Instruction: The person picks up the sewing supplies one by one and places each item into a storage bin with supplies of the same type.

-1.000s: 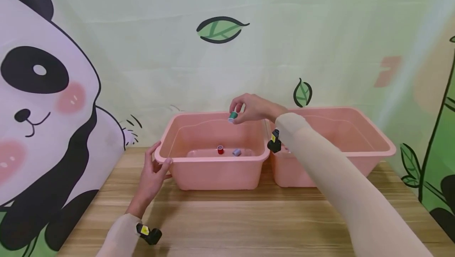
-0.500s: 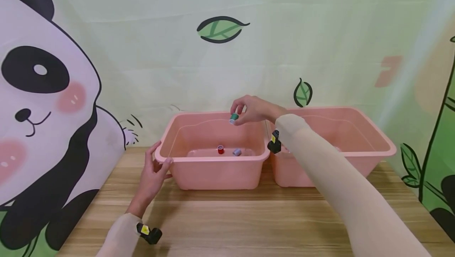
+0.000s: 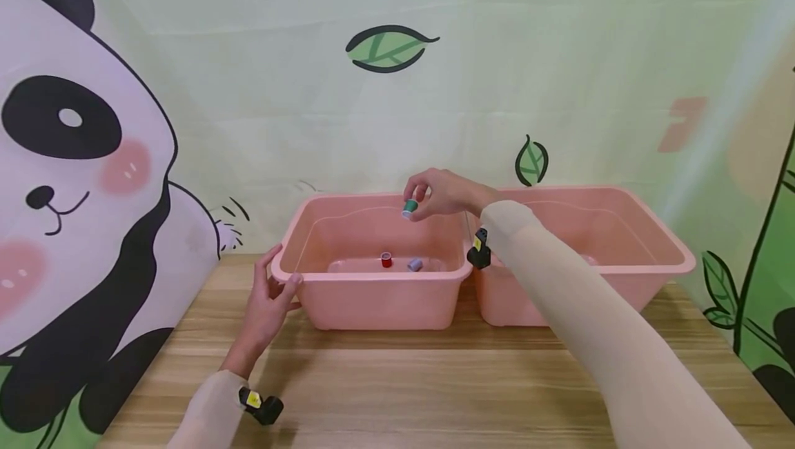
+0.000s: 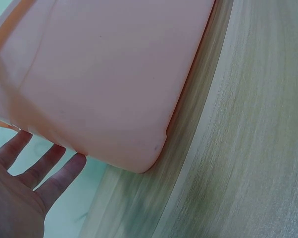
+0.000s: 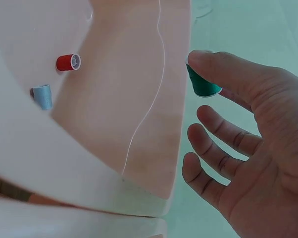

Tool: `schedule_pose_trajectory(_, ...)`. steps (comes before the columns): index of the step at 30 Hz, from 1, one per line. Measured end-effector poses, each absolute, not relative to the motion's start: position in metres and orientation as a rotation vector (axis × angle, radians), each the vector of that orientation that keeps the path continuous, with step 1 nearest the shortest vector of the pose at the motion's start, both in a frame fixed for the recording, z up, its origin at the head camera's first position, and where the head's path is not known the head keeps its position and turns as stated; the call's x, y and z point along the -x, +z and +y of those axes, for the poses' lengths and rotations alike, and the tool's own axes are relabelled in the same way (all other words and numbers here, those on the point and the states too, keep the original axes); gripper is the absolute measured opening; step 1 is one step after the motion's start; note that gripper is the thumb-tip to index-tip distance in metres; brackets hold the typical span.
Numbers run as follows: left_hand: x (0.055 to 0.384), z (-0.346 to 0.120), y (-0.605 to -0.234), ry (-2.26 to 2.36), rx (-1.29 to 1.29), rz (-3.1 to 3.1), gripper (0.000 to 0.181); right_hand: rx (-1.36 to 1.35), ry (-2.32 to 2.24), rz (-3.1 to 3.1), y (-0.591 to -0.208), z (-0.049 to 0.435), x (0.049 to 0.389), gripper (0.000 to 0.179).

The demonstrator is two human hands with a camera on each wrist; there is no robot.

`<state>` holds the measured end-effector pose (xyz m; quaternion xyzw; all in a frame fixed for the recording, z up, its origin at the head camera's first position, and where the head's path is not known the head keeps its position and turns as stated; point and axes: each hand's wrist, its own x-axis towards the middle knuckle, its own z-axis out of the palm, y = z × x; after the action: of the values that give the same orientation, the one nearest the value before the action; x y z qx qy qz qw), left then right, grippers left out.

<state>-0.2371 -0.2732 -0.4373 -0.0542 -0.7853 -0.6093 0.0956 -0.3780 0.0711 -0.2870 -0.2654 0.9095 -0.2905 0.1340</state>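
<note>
My right hand [image 3: 444, 194] pinches a green thread spool [image 3: 409, 208] between thumb and finger, above the back right part of the left pink tub [image 3: 379, 304]. In the right wrist view the green spool [image 5: 203, 83] is tilted, and the other fingers are bent beneath it without touching it. My left hand [image 3: 267, 307] grips the tub's front left corner, thumb at the front rim and fingers along the left side. On this tub's floor a red spool [image 3: 386, 260] stands upright and a light blue spool [image 3: 415, 265] lies tilted to its right.
A second pink tub [image 3: 652, 270] stands close on the right, partly behind my right sleeve [image 3: 559, 276]; most of its floor is hidden. Both tubs rest on a wooden table [image 3: 397, 387]. Behind hangs a printed cloth [image 3: 279, 90] with a panda and leaves.
The right hand with the green spool has shifted very slightly down and right. The left hand keeps its hold on the tub, and the red and light blue spools stay put.
</note>
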Motion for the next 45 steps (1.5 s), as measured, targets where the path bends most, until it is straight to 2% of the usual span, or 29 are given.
schedule_pose_trajectory(4, 0.237, -0.272, -0.438, -1.81, 0.156, -2.33, 0.071, 0.752, -0.833, 2.636, -0.289, 0.073, 0.378, 0.033)
schedule_pose_trajectory(11, 0.239, -0.272, -0.438, -1.809, 0.163, -2.315, 0.07, 0.767, -0.803, 2.637, -0.286, 0.075, 0.377, 0.044)
schedule_pose_trajectory(18, 0.239, -0.273, -0.44, -1.814, 0.151, -2.314, 0.069, 0.788, -0.802, 2.643, -0.285, 0.077, 0.375, 0.047)
schedule_pose_trajectory(26, 0.24, -0.275, -0.441, -1.816, 0.153, -2.314, 0.069, 0.838, -0.788, 2.659, -0.284, 0.08, 0.373, 0.057)
schedule_pose_trajectory(33, 0.241, -0.275, -0.44, -1.785, 0.174, -2.331, 0.07, 0.841, -0.818, 2.689, -0.281, 0.089, 0.368, 0.074)
schedule_pose_trajectory(37, 0.239, -0.276, -0.436, -1.775, 0.178, -2.353, 0.071, 0.907, -0.796, 2.701, -0.279, 0.094, 0.362, 0.075)
schedule_pose_trajectory(45, 0.231, -0.283, -0.418, -1.449, 0.138, -2.573, 0.077, 1.023, -0.676, 2.728, -0.272, 0.112, 0.342, 0.082)
